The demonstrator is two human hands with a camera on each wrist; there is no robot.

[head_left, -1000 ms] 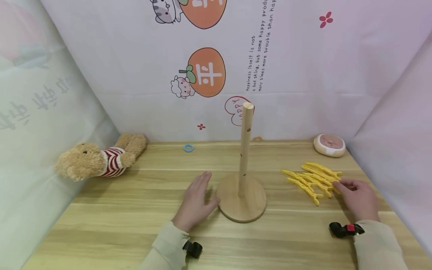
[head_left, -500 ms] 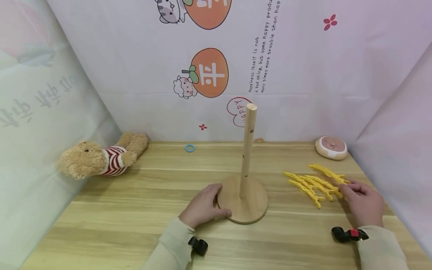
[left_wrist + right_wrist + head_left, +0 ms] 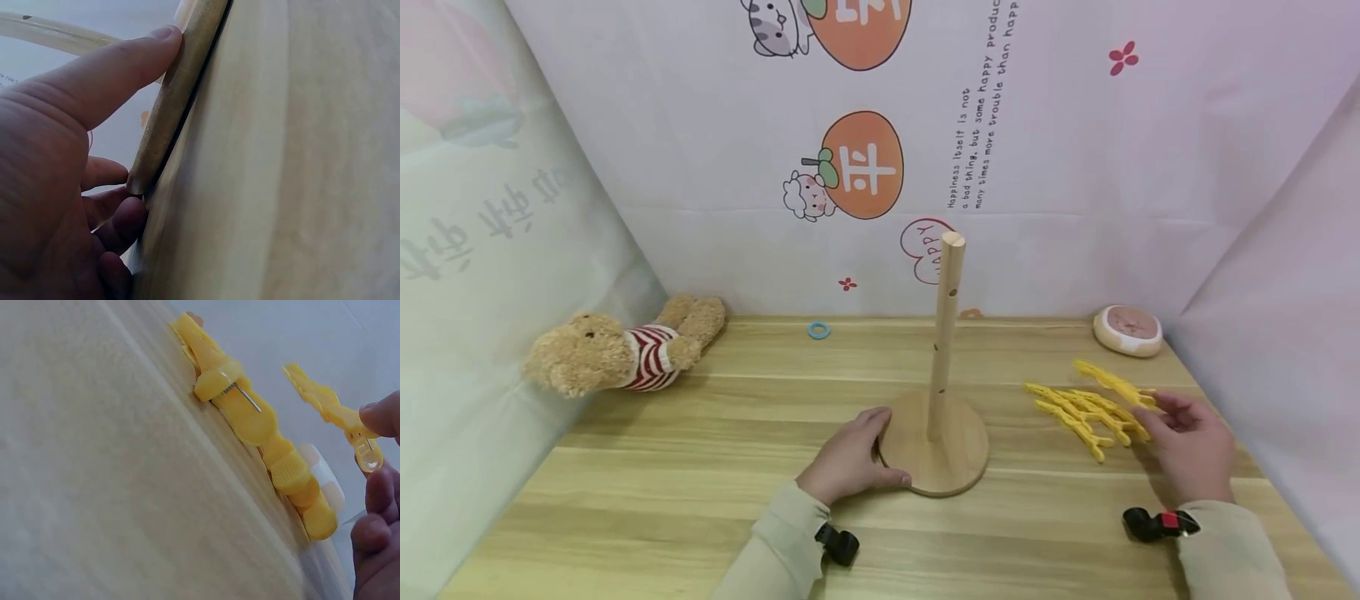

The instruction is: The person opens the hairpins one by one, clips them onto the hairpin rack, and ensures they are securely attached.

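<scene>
A wooden stand point(image 3: 957, 462) rises at mid-table, a round base bearing an upright post point(image 3: 945, 325) with small holes along it. My left hand point(image 3: 848, 460) holds the left edge of that base, thumb on the near rim and fingers farther back; the left wrist view shows the thumb point(image 3: 134, 62) against the rim. Over to the right, my right hand point(image 3: 1197, 446) pinches one yellow alligator hair clip point(image 3: 1107, 380) near its end. That clip point(image 3: 325, 403) is raised above the table. Several similar yellow clips point(image 3: 1078, 417) lie in a group beneath and left of it.
A plush bear point(image 3: 651, 354) in a striped top lies at the left wall. Near the back edge are a small blue ring point(image 3: 818, 331) and a pink-and-white rounded device point(image 3: 1128, 331). Printed cloth walls point(image 3: 715, 150) enclose the table point(image 3: 662, 492).
My left hand has moved right onto the base's edge and now grips it. My right hand has lifted one clip off the group; the rest of the clips stay on the table.
</scene>
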